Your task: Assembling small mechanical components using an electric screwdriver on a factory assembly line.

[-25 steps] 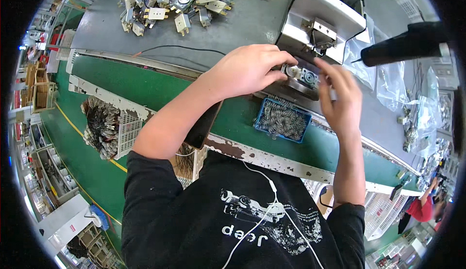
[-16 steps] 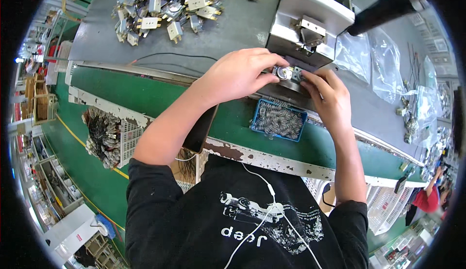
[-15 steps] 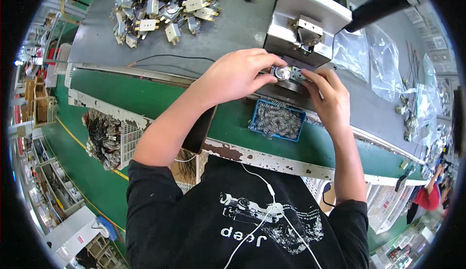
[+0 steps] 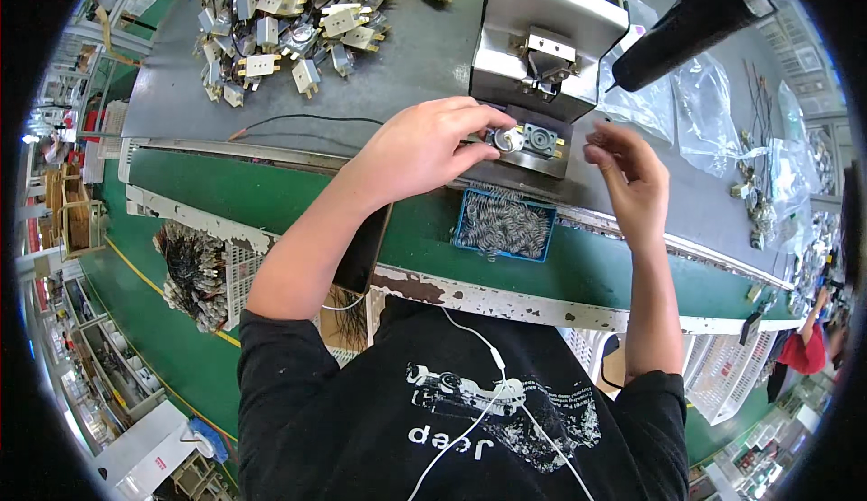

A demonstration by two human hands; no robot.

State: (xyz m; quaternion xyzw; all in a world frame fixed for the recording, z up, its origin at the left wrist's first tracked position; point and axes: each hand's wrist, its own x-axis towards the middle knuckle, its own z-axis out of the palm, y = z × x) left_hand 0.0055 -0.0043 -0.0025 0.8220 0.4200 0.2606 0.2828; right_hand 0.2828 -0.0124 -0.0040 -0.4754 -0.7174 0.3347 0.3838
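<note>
My left hand (image 4: 442, 140) pinches the left end of a small grey plug-like part with brass prongs (image 4: 539, 140), at a round silvery piece (image 4: 508, 139). This part lies on a metal fixture block (image 4: 533, 165) below the bench machine (image 4: 548, 40). To the right of the fixture, my right hand (image 4: 632, 176) is raised with its fingers loosely bent and apart; nothing shows in them. A blue tray (image 4: 545, 246) full of small metal springs (image 4: 502, 224) stands just in front of the fixture.
A heap of similar plug parts (image 4: 298, 31) covers the far left of the bench. A black electric screwdriver (image 4: 668, 47) hangs over the right side, above clear plastic bags (image 4: 704, 112). One dark wire (image 4: 307, 120) lies left of my left hand.
My right hand has let go of the part and moved right, away from the fixture. My left hand still grips its left end. The whole view has shifted slightly.
</note>
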